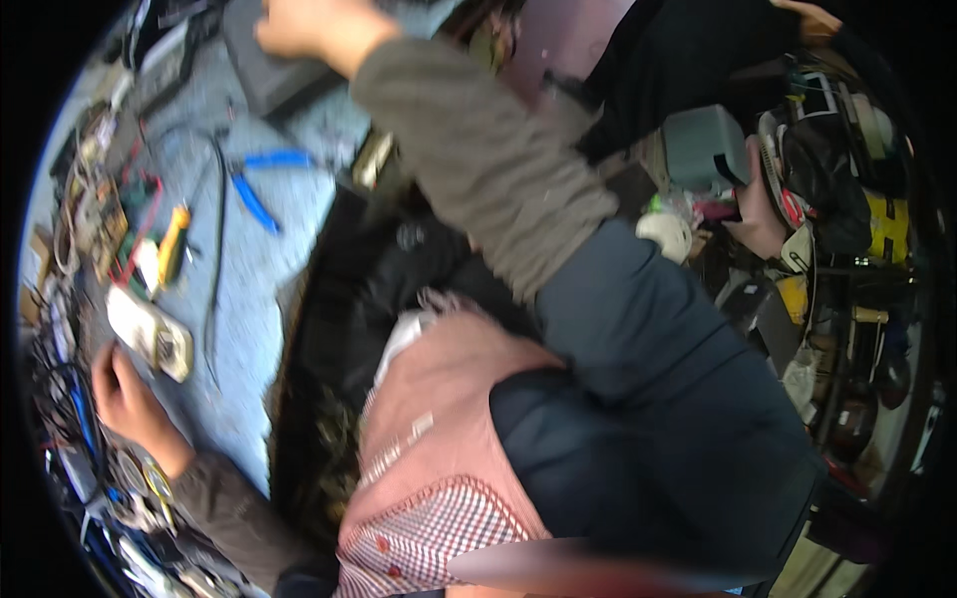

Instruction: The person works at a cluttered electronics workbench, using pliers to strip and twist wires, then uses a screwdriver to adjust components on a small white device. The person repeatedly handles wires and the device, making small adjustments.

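At the left of the head view, my left hand [142, 404] rests close beside a small white device [150, 334] with a dark square part, thumb and fingers apart. My right hand [319, 32] reaches across to the top edge, over a dark grey box-like object [274, 75]. It is blurred and partly cut off, so its grip cannot be made out. Between the hands, on the blue worktop [244, 329], lie blue-handled pliers [261, 184], a black cable [217, 239] and a tool with a yellow handle [173, 246].
Tangled wires and small parts [95, 189] crowd the worktop's far left side, with more tools and cables [100, 478] below. A pink checked apron [449, 429] covers my lap. At right stand a grey-green container [706, 148], a dark bag [822, 179] and cluttered shelves.
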Tool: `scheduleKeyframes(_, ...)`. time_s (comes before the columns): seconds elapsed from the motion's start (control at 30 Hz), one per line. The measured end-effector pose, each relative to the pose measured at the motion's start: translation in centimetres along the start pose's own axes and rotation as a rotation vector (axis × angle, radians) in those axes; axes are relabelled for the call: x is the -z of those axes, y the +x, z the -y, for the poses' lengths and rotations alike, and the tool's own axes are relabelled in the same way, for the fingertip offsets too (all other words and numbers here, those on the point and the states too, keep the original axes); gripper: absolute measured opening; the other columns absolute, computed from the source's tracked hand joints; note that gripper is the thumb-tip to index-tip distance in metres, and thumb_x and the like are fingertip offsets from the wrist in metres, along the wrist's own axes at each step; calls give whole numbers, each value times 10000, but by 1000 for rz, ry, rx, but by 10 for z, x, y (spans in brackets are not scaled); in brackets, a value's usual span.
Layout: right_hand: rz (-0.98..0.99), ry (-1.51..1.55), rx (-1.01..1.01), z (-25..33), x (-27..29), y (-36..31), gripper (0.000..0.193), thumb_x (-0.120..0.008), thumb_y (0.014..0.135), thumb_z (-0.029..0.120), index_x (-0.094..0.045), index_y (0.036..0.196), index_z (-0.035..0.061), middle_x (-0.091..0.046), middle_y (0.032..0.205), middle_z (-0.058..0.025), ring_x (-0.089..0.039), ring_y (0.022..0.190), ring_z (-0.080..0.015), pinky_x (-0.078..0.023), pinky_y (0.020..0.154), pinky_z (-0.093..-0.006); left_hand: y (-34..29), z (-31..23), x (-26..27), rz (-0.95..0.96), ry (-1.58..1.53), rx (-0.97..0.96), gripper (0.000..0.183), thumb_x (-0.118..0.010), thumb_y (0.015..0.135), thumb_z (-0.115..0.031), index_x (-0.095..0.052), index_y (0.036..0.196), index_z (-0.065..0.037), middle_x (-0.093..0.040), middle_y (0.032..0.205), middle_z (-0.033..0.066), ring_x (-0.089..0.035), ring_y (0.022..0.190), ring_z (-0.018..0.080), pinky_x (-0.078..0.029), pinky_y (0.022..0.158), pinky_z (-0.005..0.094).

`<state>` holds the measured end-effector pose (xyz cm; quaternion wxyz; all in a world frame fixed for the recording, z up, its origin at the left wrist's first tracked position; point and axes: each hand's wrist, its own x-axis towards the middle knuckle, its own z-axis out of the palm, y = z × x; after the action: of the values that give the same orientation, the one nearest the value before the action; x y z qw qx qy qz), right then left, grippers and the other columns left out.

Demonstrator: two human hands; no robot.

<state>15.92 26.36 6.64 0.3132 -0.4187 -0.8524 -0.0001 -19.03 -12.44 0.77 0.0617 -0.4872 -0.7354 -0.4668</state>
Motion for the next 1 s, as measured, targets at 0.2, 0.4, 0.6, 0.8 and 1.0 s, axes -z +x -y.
scheduleKeyframes(0.2, 48, -4, -119, -26, 36, -37, 286, -737, 945, 356, -830, 1027, 98, -827, 1036, -180, -802, 1009, -377, -632, 884, -519, 14, -75, -36, 35, 78, -218, 104, -696, 995, -1, -770, 1068, -4, -751, 911, 125, -645, 785, 187, -542, 737, 348)
scheduleKeyframes(0.4, 2, 48, -35, 15, 7, -5, 288, -763, 956, 379, -777, 971, 92, -805, 977, -192, -785, 965, -412, -616, 830, -548, -14, -62, -21, -6, -69, -118, 81, -680, 935, 31, -745, 982, 45, -680, 829, 98, -636, 709, 198, -508, 669, 350)
scheduleKeyframes(0.6, -38, 96, -17, -6, 11, -2, 265, -799, 929, 340, -758, 945, 80, -794, 900, -165, -781, 925, -410, -594, 813, -557, -3, -60, -39, -4, -152, -141, 102, -664, 909, 52, -745, 970, 46, -668, 828, 98, -629, 727, 186, -507, 682, 344)
scheduleKeyframes(0.8, -24, 124, -28, -6, 12, -9, 254, -793, 933, 333, -754, 960, 84, -798, 924, -172, -782, 940, -413, -600, 812, -555, -6, -66, -38, 5, -144, -157, 102, -662, 892, 60, -741, 954, 43, -659, 818, 116, -616, 705, 209, -486, 656, 351)
scheduleKeyframes(1.0, -17, 128, -37, -4, 18, -8, 276, -787, 935, 345, -759, 975, 74, -798, 932, -200, -786, 930, -424, -610, 829, -568, -5, -65, -38, -31, -124, -212, 80, -660, 893, 65, -729, 929, 50, -643, 800, 131, -606, 684, 227, -466, 631, 365)
